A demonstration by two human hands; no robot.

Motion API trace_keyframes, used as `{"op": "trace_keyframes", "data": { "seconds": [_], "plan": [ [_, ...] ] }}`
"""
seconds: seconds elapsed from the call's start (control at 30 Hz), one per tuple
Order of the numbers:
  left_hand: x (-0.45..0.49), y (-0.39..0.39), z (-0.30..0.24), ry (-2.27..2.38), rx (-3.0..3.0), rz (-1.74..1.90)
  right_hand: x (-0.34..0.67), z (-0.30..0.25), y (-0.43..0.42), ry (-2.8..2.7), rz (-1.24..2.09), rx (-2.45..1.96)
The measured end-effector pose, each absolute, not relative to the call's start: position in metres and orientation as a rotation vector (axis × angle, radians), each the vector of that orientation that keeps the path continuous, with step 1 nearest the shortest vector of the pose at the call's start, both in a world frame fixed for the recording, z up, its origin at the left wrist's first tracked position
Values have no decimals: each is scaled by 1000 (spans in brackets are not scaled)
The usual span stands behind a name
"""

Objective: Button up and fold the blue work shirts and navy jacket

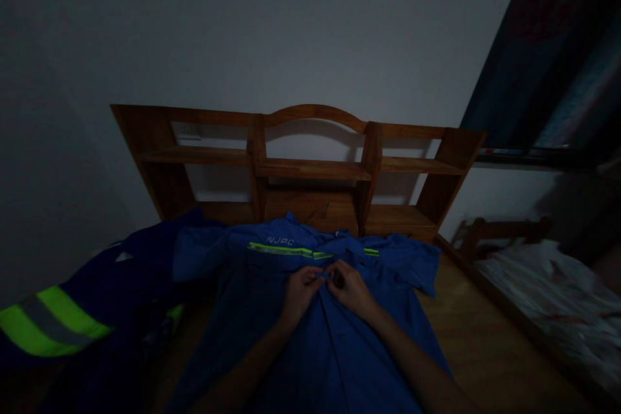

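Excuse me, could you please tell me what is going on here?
A person's left hand and right hand are close together, pinching the front of a blue shirt. The shirt lies spread out on a wooden surface, before a wooden shelf unit. A darker garment with a bright yellow-green and grey band lies on the person's left. It is too dim to tell whether a button is between the fingers.

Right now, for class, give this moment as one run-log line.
left hand: pinching blue shirt front | right hand: pinching it alongside | blue shirt: spread on wooden surface | navy garment: left of shirt
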State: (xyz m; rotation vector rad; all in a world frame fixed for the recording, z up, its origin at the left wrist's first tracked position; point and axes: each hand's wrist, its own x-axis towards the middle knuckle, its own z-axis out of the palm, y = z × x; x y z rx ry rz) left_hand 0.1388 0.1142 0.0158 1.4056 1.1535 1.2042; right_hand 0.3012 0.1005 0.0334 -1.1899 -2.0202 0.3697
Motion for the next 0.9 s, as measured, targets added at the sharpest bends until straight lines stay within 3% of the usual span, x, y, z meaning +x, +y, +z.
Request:
{"op": "trace_keyframes", "data": {
  "seconds": [0.9],
  "plan": [
    [132, 128, -3, 1241, 1574, 1152, 302, 30, 101, -2068, 385, -1160]
  ]
}}
